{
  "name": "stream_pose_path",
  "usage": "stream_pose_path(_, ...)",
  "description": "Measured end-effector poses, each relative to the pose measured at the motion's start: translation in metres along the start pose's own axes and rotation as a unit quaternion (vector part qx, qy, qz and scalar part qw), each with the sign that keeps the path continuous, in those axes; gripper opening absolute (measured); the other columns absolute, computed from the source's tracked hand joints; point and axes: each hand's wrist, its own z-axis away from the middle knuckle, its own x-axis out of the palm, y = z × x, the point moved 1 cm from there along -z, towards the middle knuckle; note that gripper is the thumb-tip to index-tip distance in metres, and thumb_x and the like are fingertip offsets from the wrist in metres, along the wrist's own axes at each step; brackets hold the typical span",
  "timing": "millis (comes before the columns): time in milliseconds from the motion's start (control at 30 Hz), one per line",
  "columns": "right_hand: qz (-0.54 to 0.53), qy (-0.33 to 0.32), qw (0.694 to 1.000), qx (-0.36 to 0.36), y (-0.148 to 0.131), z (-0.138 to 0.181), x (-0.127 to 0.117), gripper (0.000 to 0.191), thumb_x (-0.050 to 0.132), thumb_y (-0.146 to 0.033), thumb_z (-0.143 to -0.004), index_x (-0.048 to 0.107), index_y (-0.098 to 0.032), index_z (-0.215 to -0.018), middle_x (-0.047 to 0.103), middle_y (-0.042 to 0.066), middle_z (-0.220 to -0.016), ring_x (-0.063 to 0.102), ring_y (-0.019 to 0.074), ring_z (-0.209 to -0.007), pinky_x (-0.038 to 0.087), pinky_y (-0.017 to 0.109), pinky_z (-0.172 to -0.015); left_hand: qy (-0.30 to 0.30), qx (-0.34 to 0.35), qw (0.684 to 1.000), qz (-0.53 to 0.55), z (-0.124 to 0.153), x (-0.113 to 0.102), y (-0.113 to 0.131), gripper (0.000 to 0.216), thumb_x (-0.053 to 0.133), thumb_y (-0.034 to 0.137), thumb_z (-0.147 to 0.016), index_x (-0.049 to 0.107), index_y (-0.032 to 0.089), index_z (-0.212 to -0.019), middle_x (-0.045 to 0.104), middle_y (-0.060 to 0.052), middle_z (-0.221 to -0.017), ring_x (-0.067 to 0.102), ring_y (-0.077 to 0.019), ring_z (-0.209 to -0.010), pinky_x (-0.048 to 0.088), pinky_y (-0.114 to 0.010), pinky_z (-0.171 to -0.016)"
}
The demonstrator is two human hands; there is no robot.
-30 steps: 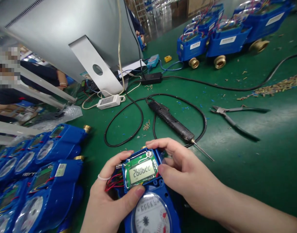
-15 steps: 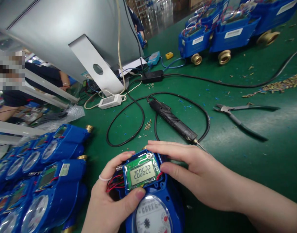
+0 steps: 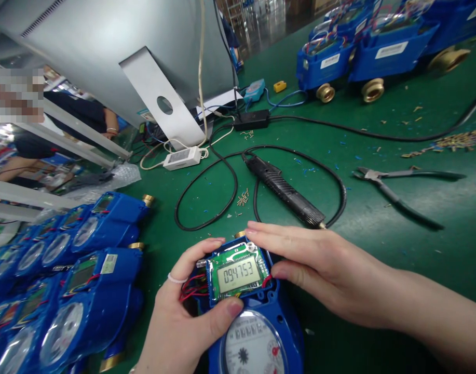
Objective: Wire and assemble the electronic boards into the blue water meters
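Note:
A blue water meter [image 3: 290, 330] lies in front of me, its round dial [image 3: 253, 345] facing up. In its open top compartment sits a green circuit board [image 3: 218, 257] with a lit LCD screen [image 3: 239, 275] reading 094753. My left hand [image 3: 179, 324] grips the meter's left side, thumb on the board's lower edge and a finger at its top corner. Red wires [image 3: 191, 289] and a small spring [image 3: 201, 263] show beside that hand. My right hand [image 3: 331, 272] holds the upper right edge of the compartment between fingers and thumb; its fingertips touch the rim.
A black electric screwdriver [image 3: 286, 189] and pliers [image 3: 393, 192] lie beyond the meter. More meters stand at left [image 3: 109, 296] and at far right [image 3: 393, 49]. Loose screws [image 3: 243, 197] lie near a cable loop. A monitor stand [image 3: 160, 98] rises behind; a person's arm [image 3: 111, 124] shows past it.
The number on the screen has changed from 260622 to 094753. The whole view has shifted slightly, while both hands keep nearly the same hold on the meter.

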Motion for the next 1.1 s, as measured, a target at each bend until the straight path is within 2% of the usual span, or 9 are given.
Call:
stream_pose_path(133,0.032,-0.008,0.999,-0.019,0.000,-0.001,-0.001,0.042,0.043,-0.021,-0.099,0.042,-0.017,-0.141,0.042,0.004,-0.145,0.038,0.0146,-0.134,0.033,0.028,-0.112,0.006,0.005,1.000,-0.005,0.000,0.000,-0.001,0.056,0.084,0.033,-0.059,0.063,0.030,-0.111,0.067,0.002,-0.114,0.065,-0.0172,-0.098,0.053,-0.019,-0.081)
stream_pose_path(233,0.062,0.002,0.997,-0.039,0.000,-0.001,0.000,0.041,0.042,-0.022,-0.099,0.043,-0.014,-0.139,0.044,0.007,-0.144,0.039,0.0140,-0.133,0.033,0.025,-0.111,0.007,0.008,1.000,-0.008,-0.001,0.000,-0.001,0.057,0.084,0.033,-0.059,0.063,0.029,-0.111,0.067,0.002,-0.114,0.065,-0.0179,-0.098,0.053,-0.020,-0.082)
stream_pose_path(367,0.118,0.017,0.991,-0.056,0.001,0.001,0.004,0.041,0.041,-0.024,-0.099,0.044,-0.013,-0.138,0.044,0.012,-0.143,0.045,0.0198,-0.129,0.042,0.031,-0.106,0.001,0.006,1.000,-0.010,-0.001,0.000,0.000,0.058,0.084,0.035,-0.059,0.062,0.029,-0.112,0.067,0.001,-0.115,0.065,-0.0192,-0.098,0.053,-0.022,-0.083)
stream_pose_path(567,0.205,0.027,0.975,-0.081,-0.001,0.003,0.010,0.044,0.030,-0.020,-0.100,0.037,-0.005,-0.140,0.039,0.022,-0.143,0.052,0.0297,-0.122,0.053,0.043,-0.095,-0.024,0.022,0.999,-0.023,-0.004,-0.004,-0.002,0.058,0.083,0.034,-0.061,0.061,0.028,-0.114,0.067,0.000,-0.117,0.066,-0.0194,-0.100,0.054,-0.021,-0.083)
stream_pose_path(733,0.247,0.042,0.964,-0.085,-0.008,0.005,0.016,0.044,0.026,-0.016,-0.098,0.035,-0.001,-0.139,0.038,0.026,-0.142,0.052,0.0324,-0.121,0.056,0.045,-0.088,-0.068,0.042,0.996,-0.032,-0.007,-0.009,-0.004,0.057,0.082,0.027,-0.065,0.058,0.030,-0.118,0.067,0.002,-0.119,0.068,-0.0177,-0.099,0.055,-0.019,-0.081)
stream_pose_path(867,0.247,0.042,0.965,-0.078,-0.011,0.004,0.019,0.044,0.024,-0.016,-0.098,0.036,0.000,-0.138,0.040,0.025,-0.142,0.053,0.0318,-0.121,0.057,0.044,-0.088,-0.046,0.025,0.999,-0.009,-0.004,-0.005,-0.002,0.057,0.083,0.029,-0.063,0.060,0.029,-0.115,0.068,0.002,-0.117,0.068,-0.0170,-0.096,0.056,-0.018,-0.079)
stream_pose_path(933,0.230,0.030,0.971,-0.061,-0.011,0.004,0.016,0.044,0.027,-0.017,-0.098,0.037,-0.003,-0.139,0.039,0.021,-0.144,0.052,0.0291,-0.123,0.054,0.043,-0.093,-0.031,0.014,0.999,0.011,-0.003,-0.002,0.000,0.056,0.083,0.029,-0.062,0.061,0.028,-0.114,0.068,0.002,-0.117,0.068,-0.0166,-0.095,0.055,-0.018,-0.079)
stream_pose_path(1033,0.195,0.026,0.980,-0.030,-0.015,0.010,-0.001,0.046,0.035,-0.019,-0.097,0.034,-0.012,-0.143,0.039,0.009,-0.147,0.043,0.0201,-0.131,0.042,0.035,-0.108,-0.038,0.004,0.999,0.024,-0.002,-0.001,0.002,0.057,0.084,0.027,-0.062,0.060,0.026,-0.114,0.067,0.000,-0.119,0.067,-0.0179,-0.097,0.055,-0.019,-0.080)
stream_pose_path(1100,0.176,0.076,0.981,-0.007,-0.021,0.019,-0.023,0.048,0.041,-0.022,-0.097,0.032,-0.019,-0.145,0.040,0.004,-0.147,0.039,0.0178,-0.134,0.037,0.032,-0.112,-0.061,-0.004,0.998,0.025,-0.003,-0.001,0.003,0.059,0.084,0.028,-0.062,0.059,0.025,-0.115,0.066,-0.002,-0.121,0.067,-0.0192,-0.098,0.055,-0.021,-0.080)
